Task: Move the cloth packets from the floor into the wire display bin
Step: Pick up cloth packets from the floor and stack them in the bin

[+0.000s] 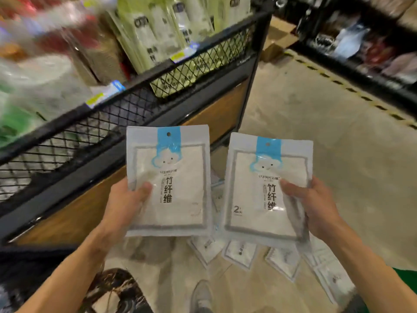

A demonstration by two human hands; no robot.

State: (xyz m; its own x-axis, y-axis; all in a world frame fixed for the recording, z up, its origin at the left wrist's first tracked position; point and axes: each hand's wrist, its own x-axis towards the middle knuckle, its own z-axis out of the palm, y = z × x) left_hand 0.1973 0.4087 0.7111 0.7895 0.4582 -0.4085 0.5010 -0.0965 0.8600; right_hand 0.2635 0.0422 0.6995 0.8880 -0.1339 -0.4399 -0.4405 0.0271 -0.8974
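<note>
At far left, a black wire display bin (94, 123) with mesh sides and a wood-look lower panel runs diagonally up toward the top centre, holding blurred packaged goods. Beside it, the person's left hand (126, 202) grasps a white cloth packet (178, 184) with a blue header, thumb pressed on its front, held upright above the floor. To its right, the right hand (316, 206) grips a second matching packet (255, 193) the same way. Below both, more packets (239, 254) lie scattered on the concrete floor (316, 132). Dark shelving (361, 53) stands at far right.
</note>
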